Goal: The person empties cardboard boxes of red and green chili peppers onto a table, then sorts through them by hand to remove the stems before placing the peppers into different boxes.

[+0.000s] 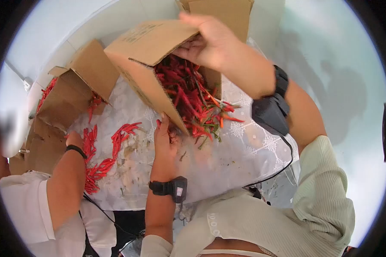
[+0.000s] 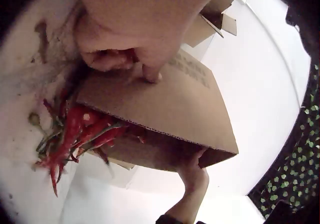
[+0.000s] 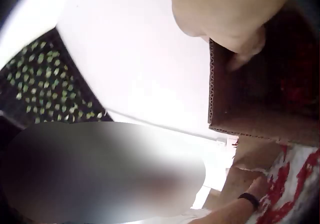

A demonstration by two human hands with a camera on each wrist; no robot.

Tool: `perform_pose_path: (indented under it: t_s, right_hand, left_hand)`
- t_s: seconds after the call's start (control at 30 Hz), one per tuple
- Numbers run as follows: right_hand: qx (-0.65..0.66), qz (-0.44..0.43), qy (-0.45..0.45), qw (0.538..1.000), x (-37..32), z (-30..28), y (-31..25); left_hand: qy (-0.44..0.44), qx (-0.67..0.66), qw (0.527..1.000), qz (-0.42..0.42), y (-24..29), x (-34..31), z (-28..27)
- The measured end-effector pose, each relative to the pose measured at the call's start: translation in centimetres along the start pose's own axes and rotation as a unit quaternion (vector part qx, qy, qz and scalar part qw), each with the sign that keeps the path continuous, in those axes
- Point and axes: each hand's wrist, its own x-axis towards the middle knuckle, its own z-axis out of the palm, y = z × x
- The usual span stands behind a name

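A cardboard box [image 1: 146, 81] is tilted, its opening toward the person, and red chili peppers [image 1: 188, 94] with green stems spill from it onto the covered table. My right hand [image 1: 214, 43] grips the box's upper wall, fingers inside the opening; the right wrist view shows this hand [image 3: 235, 19] over the box edge. At the lower side is my left hand [image 1: 166, 143], its thumb against the cardboard. In the left wrist view that hand [image 2: 125, 39] has curled fingers around a bit of red chili pepper [image 2: 132, 55], beside the box wall [image 2: 170, 99].
Another person's hand [image 1: 74, 139] is at a row of red chili peppers [image 1: 99, 169] on the left. Open cardboard boxes [image 1: 66, 96] stand behind it, and another box [image 1: 223, 17] stands at the back. A patterned plastic cover [image 1: 261, 141] lies on the table.
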Motion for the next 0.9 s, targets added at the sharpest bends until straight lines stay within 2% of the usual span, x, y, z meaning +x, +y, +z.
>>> perform_pose_path:
  t_s: [0.03,0.13,0.2,0.4,0.5,0.57,0.7,0.9]
  right_hand:
    - [0.002,-0.025,0.024,0.999,0.7,0.2,0.5]
    - [0.003,-0.011,-0.018,1.000,0.9,-1.0,0.6]
    - [-0.004,-0.017,-0.081,0.997,0.9,-3.1,0.3]
    - [0.004,-0.018,-0.158,0.987,-2.3,-6.8,0.1]
    - [0.010,-0.006,-0.197,0.980,-3.6,-7.5,-0.7]
    - [0.006,0.011,-0.226,0.974,-4.1,-7.7,-1.3]
    - [0.017,0.005,-0.222,0.975,-4.6,-9.2,-1.7]
    - [0.057,-0.035,-0.188,0.980,-4.9,-12.5,-1.1]
  left_hand:
    - [-0.008,-0.006,1.000,-0.003,0.2,0.2,-0.2]
    - [-0.014,-0.037,0.999,-0.015,0.7,0.3,-0.2]
    - [0.008,-0.060,0.998,-0.032,0.8,0.0,0.0]
    - [-0.025,-0.093,0.995,-0.010,-0.1,1.8,-2.4]
    - [0.001,-0.095,0.995,0.009,0.6,1.1,-1.0]
    - [-0.008,-0.083,0.995,0.062,0.8,1.1,0.1]
    - [-0.059,-0.048,0.990,0.116,1.8,2.5,-0.1]
    - [-0.030,0.000,0.988,0.154,1.9,2.4,2.1]
